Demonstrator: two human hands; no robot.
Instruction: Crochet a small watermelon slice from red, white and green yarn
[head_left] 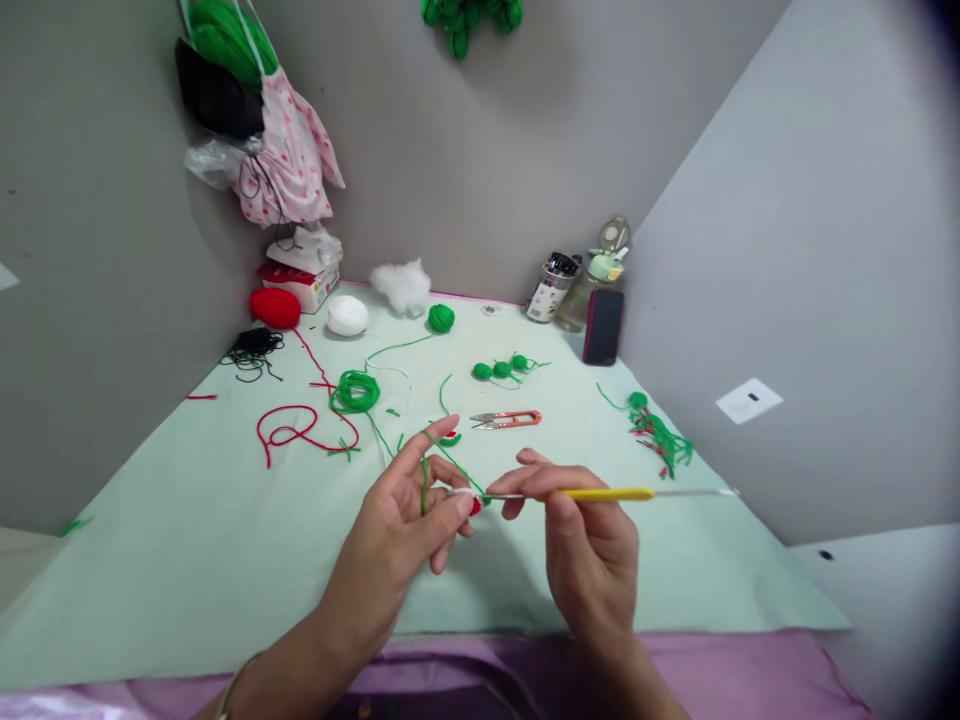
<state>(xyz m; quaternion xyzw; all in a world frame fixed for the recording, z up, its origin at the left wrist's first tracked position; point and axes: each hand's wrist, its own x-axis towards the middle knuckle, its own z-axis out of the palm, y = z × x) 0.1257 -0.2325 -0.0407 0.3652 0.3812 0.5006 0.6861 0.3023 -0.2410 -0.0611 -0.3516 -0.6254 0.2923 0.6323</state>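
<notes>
Between thumb and fingers, my left hand (409, 515) pinches a small crochet piece (475, 506) in red, white and green. Green yarn (450, 458) runs over its raised index finger and down to the piece. My right hand (581, 530) grips a crochet hook (611, 494) with a yellow handle, held level, its metal tip at the piece. Exactly how the tip sits in the stitches is too small to tell. Just beyond my hands lie orange-handled thread snips (510, 419) and another small red and green crochet piece (448, 439).
A green yarn coil (355, 391), red yarn strand (289, 432) and black yarn (255, 345) lie left. Behind are red (275, 308), white (347, 316) and green (441, 318) yarn balls and stuffing (403, 288). Green crochet balls (501, 370), yarn scraps (664, 440), a phone (604, 327) and a bottle (585, 295) stand or lie right.
</notes>
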